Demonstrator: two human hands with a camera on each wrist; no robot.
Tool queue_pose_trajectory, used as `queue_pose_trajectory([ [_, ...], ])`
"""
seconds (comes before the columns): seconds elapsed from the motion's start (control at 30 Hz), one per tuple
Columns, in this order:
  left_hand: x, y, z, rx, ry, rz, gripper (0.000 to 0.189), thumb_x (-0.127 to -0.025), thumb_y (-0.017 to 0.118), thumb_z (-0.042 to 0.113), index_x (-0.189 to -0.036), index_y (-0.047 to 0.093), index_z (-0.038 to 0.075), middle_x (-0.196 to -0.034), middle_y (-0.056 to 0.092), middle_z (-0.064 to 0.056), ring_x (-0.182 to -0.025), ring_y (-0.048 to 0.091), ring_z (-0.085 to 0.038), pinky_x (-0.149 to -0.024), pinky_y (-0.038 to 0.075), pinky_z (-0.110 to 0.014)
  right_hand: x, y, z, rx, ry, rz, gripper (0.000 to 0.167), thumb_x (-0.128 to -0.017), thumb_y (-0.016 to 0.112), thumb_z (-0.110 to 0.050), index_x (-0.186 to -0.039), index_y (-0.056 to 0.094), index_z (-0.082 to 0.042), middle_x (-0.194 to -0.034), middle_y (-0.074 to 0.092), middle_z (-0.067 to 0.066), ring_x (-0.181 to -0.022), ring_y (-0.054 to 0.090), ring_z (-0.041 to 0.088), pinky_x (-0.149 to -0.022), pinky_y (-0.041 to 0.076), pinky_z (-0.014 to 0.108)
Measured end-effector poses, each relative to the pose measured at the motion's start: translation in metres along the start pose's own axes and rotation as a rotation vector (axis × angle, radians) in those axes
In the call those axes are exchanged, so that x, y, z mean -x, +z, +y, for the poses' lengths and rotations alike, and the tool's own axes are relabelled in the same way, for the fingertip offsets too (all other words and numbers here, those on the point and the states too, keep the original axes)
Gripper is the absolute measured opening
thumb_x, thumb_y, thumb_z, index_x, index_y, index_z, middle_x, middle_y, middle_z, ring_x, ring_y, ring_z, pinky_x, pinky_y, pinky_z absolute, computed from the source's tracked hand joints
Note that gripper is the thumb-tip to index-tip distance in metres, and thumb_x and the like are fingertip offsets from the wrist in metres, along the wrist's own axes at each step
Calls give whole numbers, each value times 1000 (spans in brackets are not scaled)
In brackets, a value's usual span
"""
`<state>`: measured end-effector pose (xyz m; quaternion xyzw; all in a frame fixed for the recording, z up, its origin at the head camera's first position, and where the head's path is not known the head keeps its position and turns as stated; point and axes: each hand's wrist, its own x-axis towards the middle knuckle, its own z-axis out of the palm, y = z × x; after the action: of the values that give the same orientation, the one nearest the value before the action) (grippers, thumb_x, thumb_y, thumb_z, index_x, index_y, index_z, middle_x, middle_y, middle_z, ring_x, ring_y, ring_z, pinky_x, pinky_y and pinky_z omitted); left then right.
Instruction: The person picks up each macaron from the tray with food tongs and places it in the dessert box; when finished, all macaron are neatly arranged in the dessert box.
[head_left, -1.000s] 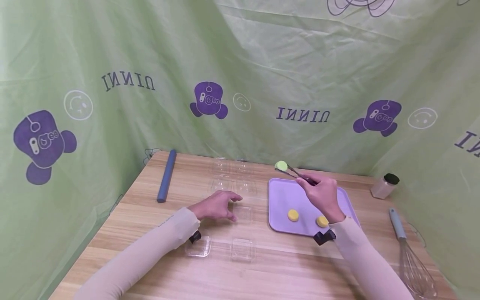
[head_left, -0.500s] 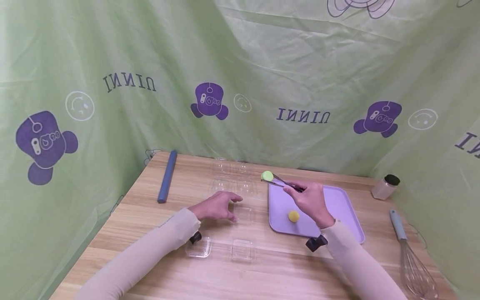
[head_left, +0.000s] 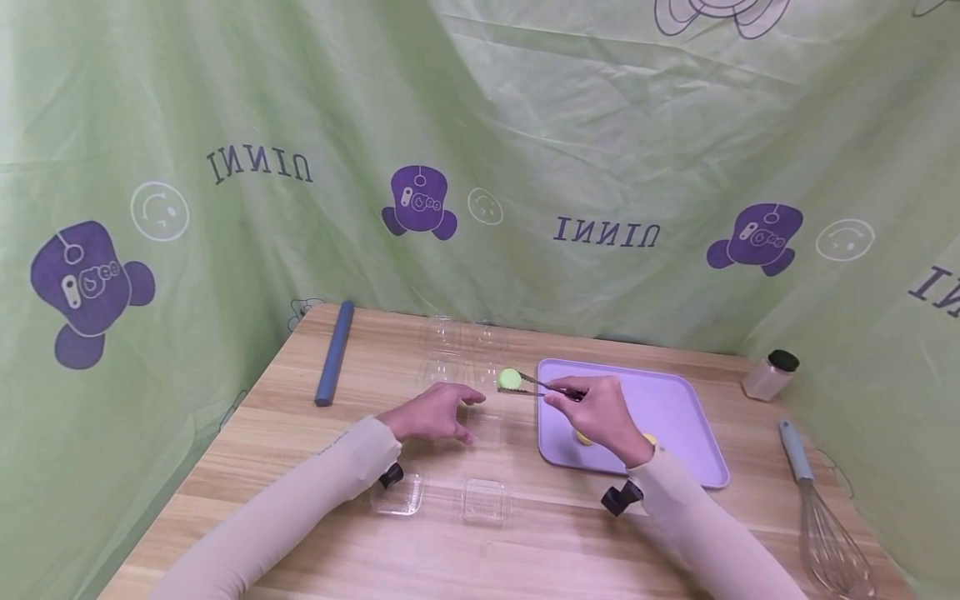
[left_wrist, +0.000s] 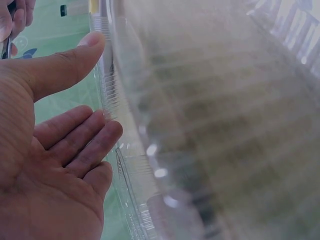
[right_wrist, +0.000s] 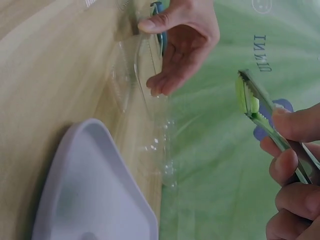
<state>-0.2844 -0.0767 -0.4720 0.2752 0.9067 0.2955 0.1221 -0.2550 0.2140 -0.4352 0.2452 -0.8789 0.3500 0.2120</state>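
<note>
Gripping a pair of tongs (right_wrist: 261, 94), the curled fingers of a person's right hand (head_left: 598, 408) press the arms partly together, with a green disc (head_left: 510, 379) caught between the serrated tips, raised ahead of those fingers. Opposite, the left hand (head_left: 433, 410) grasps nothing: its thumb and fingers stand well apart beside a clear container (head_left: 489, 428); whether they touch it, the views do not settle. Light, even pressure looks the sounder choice, since the disc sits at the very ends, where a hard squeeze or twist could tip it loose; a level wrist should help. The tongs appear metallic, slim and toothed; the disc is round and smooth-faced, perhaps crumbly. Below the right fingers lies a smooth lilac tray (head_left: 678, 421) with rounded corners, its yellow discs (head_left: 583, 437) partly hidden by the hand. Around the left fingers, more transparent boxes (head_left: 486, 500), glossy and plastic-looking, rest on a wood-grained table (head_left: 420, 554).
</note>
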Motion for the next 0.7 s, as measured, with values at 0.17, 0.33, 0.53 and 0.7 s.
queue_pose_trajectory([
  [0.17, 0, 0, 1, -10, 8, 9, 79, -71, 91, 23, -141, 57, 8, -143, 62, -9, -134, 57, -28, -119, 44, -47, 3, 8, -1, -26, -17, -72, 12, -81, 84, -14, -92, 83, -9, -79, 79, 2, -56, 53, -5, -48, 44, 12],
  [0.33, 1, 0, 1, 7, -10, 11, 78, -71, 91, 21, -141, 58, 7, -142, 63, -10, -134, 57, -29, -119, 43, -49, 6, 18, -3, 0, -33, -150, 11, -82, 83, -19, -92, 83, -13, -73, 76, -4, -55, 48, -6, -49, 41, 13],
  [0.53, 0, 0, 0, 2, 4, 15, 80, -70, 91, 23, -141, 58, 9, -141, 63, -10, -133, 58, -30, -119, 43, -51, 6, 26, -3, 92, -22, -217, 15, -82, 83, -24, -93, 83, -14, -68, 72, -9, -54, 47, -6, -52, 40, 15],
  [0.7, 0, 0, 0, -2, 12, 13, 80, -69, 92, 24, -141, 58, 9, -141, 64, -10, -132, 59, -30, -118, 44, -51, 5, 32, -1, 130, -12, -274, 16, -83, 82, -25, -94, 83, -13, -69, 74, -7, -54, 48, -5, -54, 41, 15],
])
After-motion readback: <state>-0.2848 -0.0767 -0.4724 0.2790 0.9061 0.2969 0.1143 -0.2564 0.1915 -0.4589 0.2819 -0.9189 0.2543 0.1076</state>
